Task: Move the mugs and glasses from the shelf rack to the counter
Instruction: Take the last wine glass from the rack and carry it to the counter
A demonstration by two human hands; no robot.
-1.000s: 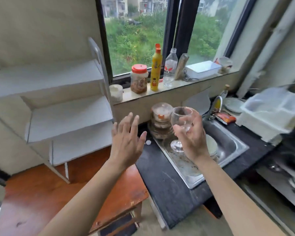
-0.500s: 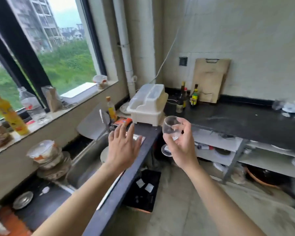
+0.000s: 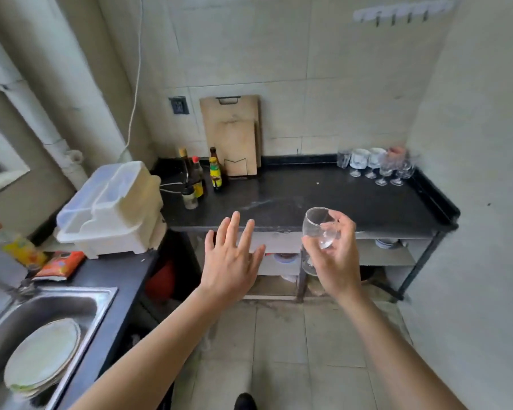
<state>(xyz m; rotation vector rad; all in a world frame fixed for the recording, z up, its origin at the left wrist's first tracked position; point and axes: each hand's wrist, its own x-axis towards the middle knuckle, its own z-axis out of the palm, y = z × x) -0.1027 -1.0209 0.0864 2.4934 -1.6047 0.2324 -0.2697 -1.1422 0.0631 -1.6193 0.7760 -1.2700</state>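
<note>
Plainly clear, empty stemmed glass (image 3: pixel 320 229) in right hand (image 3: pixel 335 258) fingers; left hand (image 3: pixel 230 261) spread, empty.

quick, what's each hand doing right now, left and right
Left hand: open, fingers spread, holding nothing.
Right hand: closed around a clear stemmed glass, held in the air short of the counter.

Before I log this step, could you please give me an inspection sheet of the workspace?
Surface: black counter, mostly bare in the middle.
Job's things: stemmed glass carried; group of glasses standing at the counter's far right corner.
Clutter: sauce bottles, cutting boards, white dish rack, plates in sink.
Grippers: right hand holds the glass; left hand open, empty.
Cables: white cord down the wall.
Surroundings: tiled wall, hook rail.
</note>
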